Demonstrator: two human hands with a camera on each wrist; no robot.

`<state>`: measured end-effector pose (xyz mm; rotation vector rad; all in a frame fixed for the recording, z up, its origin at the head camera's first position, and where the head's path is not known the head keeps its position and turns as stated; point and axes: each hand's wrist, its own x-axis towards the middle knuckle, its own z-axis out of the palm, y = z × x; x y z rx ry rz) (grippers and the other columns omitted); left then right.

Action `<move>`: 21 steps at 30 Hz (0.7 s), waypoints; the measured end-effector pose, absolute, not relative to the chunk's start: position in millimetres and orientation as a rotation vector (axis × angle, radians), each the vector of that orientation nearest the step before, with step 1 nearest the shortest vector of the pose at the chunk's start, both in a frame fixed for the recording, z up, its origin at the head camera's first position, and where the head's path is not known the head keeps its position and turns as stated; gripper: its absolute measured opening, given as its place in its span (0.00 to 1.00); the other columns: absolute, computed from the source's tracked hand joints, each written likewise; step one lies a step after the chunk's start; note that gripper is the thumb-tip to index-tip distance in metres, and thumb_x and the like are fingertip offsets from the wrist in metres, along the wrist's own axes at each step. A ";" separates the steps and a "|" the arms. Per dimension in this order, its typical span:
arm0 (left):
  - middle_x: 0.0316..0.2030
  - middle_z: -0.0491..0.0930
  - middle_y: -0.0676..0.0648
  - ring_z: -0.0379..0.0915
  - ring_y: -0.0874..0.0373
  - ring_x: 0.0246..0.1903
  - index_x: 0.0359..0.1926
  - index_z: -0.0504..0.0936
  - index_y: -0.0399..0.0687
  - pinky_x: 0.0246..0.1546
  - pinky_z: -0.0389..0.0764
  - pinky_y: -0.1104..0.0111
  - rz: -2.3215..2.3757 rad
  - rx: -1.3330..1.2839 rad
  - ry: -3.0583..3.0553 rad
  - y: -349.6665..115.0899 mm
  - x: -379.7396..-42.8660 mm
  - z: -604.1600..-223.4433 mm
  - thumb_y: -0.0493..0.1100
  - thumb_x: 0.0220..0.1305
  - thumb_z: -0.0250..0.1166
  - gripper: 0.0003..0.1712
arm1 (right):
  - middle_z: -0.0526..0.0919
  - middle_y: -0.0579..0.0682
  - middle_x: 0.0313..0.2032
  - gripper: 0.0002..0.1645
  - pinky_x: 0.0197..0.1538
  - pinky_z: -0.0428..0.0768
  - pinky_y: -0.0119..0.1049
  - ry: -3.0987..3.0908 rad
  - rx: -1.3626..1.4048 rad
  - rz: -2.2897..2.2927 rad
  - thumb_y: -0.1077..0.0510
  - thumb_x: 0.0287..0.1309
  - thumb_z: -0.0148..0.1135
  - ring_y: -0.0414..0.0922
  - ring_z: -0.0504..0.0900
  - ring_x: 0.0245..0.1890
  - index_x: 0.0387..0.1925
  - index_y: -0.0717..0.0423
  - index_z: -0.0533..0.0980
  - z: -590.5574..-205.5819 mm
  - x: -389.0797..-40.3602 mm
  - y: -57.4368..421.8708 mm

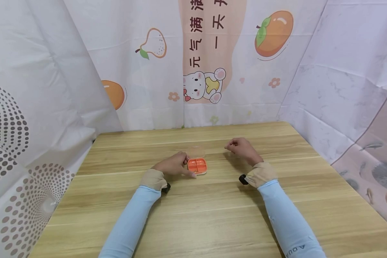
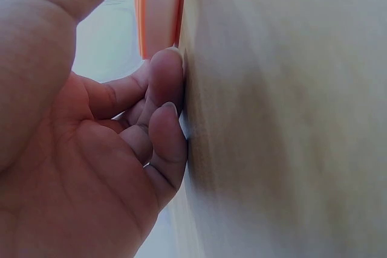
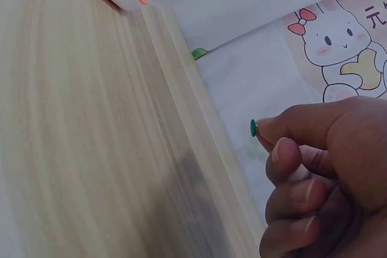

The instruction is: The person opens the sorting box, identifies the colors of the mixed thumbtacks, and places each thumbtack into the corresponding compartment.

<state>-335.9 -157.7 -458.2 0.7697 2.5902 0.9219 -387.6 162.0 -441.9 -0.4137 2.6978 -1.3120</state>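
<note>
A small pill box (image 1: 197, 166) with an orange divided inside and a pale outer shell lies on the table. Its clear lid (image 1: 196, 153) is raised at the far side. My left hand (image 1: 173, 165) holds the box at its left end, thumb along the near side and curled fingers by the far left corner. In the left wrist view the fingertips (image 2: 164, 77) meet the end of the box, while the thumb's tip is out of frame. To the right, my right hand (image 1: 242, 148) is above the table, pinching a small green thumbtack (image 3: 254, 128) between thumb and forefinger.
Wood-grain table (image 1: 206, 222) under both arms. A printed curtain (image 1: 154, 75) hangs along the back edge, and further sheets hang at the left and right. Dark wrist straps with cameras (image 1: 243, 179) sit under the wrists.
</note>
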 end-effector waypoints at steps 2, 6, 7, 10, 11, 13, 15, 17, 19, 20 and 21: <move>0.37 0.71 0.43 0.62 0.57 0.34 0.46 0.72 0.44 0.31 0.66 0.69 0.907 0.758 2.599 -157.8 -335.9 -458.2 0.60 0.48 0.76 0.34 | 0.80 0.62 0.42 0.16 0.38 0.73 0.39 2.705 -0.416 -1.305 0.51 0.68 0.58 0.56 0.77 0.39 0.44 0.60 0.78 -441.6 -387.1 161.1; 0.38 0.71 0.45 0.63 0.56 0.35 0.46 0.71 0.44 0.33 0.68 0.68 0.896 0.740 2.607 -158.1 -336.1 -458.3 0.61 0.47 0.75 0.36 | 0.81 0.62 0.41 0.15 0.38 0.73 0.40 2.710 -0.436 -1.295 0.52 0.68 0.58 0.57 0.78 0.38 0.44 0.60 0.79 -441.0 -386.1 158.5; 0.38 0.71 0.45 0.63 0.56 0.35 0.46 0.71 0.45 0.33 0.68 0.69 0.890 0.732 2.610 -158.3 -335.9 -458.3 0.62 0.47 0.75 0.36 | 0.81 0.61 0.41 0.15 0.38 0.74 0.40 2.706 -0.441 -1.294 0.52 0.68 0.58 0.57 0.78 0.38 0.44 0.60 0.79 -441.3 -386.2 157.6; 0.37 0.71 0.45 0.63 0.56 0.34 0.46 0.71 0.44 0.32 0.67 0.69 0.893 0.737 2.603 -158.7 -336.1 -459.3 0.62 0.47 0.75 0.36 | 0.82 0.62 0.39 0.15 0.37 0.75 0.40 2.691 -0.456 -1.297 0.52 0.67 0.59 0.57 0.79 0.37 0.44 0.61 0.80 -442.9 -387.0 155.5; 0.37 0.70 0.45 0.63 0.56 0.34 0.46 0.71 0.44 0.32 0.67 0.69 0.894 0.737 2.603 -158.8 -336.1 -459.6 0.62 0.47 0.75 0.36 | 0.82 0.62 0.39 0.15 0.36 0.75 0.40 2.684 -0.458 -1.300 0.52 0.68 0.59 0.57 0.79 0.37 0.44 0.61 0.80 -443.9 -387.4 154.9; 0.37 0.70 0.45 0.63 0.56 0.35 0.46 0.71 0.44 0.32 0.67 0.69 0.888 0.734 2.607 -159.0 -335.9 -459.9 0.62 0.47 0.75 0.36 | 0.81 0.63 0.37 0.14 0.35 0.74 0.39 2.669 -0.461 -1.314 0.53 0.68 0.59 0.58 0.79 0.36 0.43 0.60 0.80 -445.7 -388.0 154.2; 0.38 0.70 0.45 0.63 0.56 0.36 0.46 0.71 0.44 0.33 0.67 0.69 0.885 0.730 2.610 -159.0 -335.5 -459.6 0.62 0.47 0.75 0.36 | 0.81 0.63 0.37 0.13 0.34 0.73 0.37 2.665 -0.468 -1.322 0.53 0.67 0.59 0.58 0.79 0.35 0.42 0.60 0.80 -446.6 -388.0 153.4; 0.37 0.70 0.45 0.63 0.57 0.35 0.46 0.71 0.44 0.32 0.67 0.69 0.888 0.735 2.609 -158.9 -335.6 -459.1 0.61 0.47 0.75 0.36 | 0.82 0.62 0.38 0.13 0.34 0.74 0.38 2.664 -0.477 -1.324 0.53 0.67 0.59 0.58 0.79 0.35 0.42 0.60 0.79 -446.4 -387.8 152.7; 0.37 0.71 0.45 0.63 0.56 0.34 0.46 0.71 0.43 0.32 0.67 0.69 0.892 0.735 2.605 -158.6 -335.6 -458.6 0.61 0.48 0.75 0.35 | 0.82 0.62 0.38 0.14 0.35 0.74 0.38 2.670 -0.492 -1.315 0.53 0.67 0.59 0.57 0.79 0.35 0.43 0.61 0.80 -445.1 -386.9 152.0; 0.37 0.71 0.45 0.63 0.56 0.34 0.46 0.71 0.43 0.32 0.67 0.69 0.896 0.737 2.602 -158.5 -335.8 -458.6 0.61 0.48 0.75 0.35 | 0.82 0.61 0.39 0.14 0.35 0.74 0.38 2.674 -0.500 -1.308 0.53 0.67 0.59 0.57 0.80 0.36 0.43 0.61 0.80 -444.3 -386.4 151.7; 0.37 0.71 0.45 0.63 0.56 0.34 0.46 0.71 0.43 0.32 0.67 0.69 0.900 0.737 2.601 -158.5 -336.1 -458.7 0.61 0.48 0.75 0.35 | 0.82 0.61 0.39 0.14 0.35 0.74 0.38 2.675 -0.505 -1.301 0.53 0.67 0.59 0.57 0.80 0.36 0.43 0.61 0.80 -443.5 -385.9 151.2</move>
